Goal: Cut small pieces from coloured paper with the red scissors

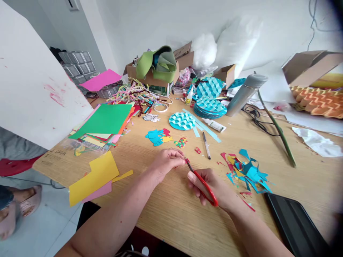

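Right hand closed around the red handles of the scissors; some fingers are hidden behind the loops. The blades are pointed toward the left hand, whose thumb and fingertips are pinched on a small red paper piece at the blade tips, over the middle of the worktop. The piece is mostly covered by the fingers; its outline, and the gap between the blades, cannot be made out. Just beyond the hands, a confetti heap, a blue fish cutout and a pen are noted. Bare wood is seen between the hands and the near edge, which is partly covered by the left forearm. Toward the right edge, room is narrowed by a scrap pile and a black tablet-like device, cut off at the bottom of the view. Yellow paper is overhung at the left edge; the far left corner is hidden by a white board. The far edge is obscured by boxes and clutter.
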Available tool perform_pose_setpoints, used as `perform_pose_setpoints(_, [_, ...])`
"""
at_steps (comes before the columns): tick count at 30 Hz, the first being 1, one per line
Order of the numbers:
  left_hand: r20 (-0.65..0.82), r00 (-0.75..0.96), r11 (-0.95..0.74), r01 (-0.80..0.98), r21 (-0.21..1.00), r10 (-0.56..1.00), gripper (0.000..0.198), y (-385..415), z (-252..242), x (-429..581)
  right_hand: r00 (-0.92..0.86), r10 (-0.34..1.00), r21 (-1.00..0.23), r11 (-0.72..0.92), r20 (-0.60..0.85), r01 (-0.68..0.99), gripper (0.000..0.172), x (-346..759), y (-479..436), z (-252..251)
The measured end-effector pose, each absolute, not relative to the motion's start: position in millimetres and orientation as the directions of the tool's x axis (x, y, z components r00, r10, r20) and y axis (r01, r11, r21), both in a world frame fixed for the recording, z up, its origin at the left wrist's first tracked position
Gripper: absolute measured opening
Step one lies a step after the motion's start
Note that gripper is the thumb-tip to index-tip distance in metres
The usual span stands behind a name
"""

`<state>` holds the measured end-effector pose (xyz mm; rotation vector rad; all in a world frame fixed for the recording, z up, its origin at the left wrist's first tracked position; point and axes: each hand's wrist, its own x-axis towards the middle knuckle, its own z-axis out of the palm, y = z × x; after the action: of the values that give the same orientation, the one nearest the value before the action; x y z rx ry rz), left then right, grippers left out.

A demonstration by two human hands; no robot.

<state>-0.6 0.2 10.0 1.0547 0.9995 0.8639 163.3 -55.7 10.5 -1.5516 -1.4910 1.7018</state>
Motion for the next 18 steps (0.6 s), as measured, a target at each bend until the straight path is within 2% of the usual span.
perform_pose_setpoints(18, [-0.223,0.351,0.271,-0.095,0.958,0.909,0.014,-0.1,7.5,-0.2,-0.296,0.844,-0.873,-0.340,-0.447,0.348,0.054,162.4,-55.9,13.7])
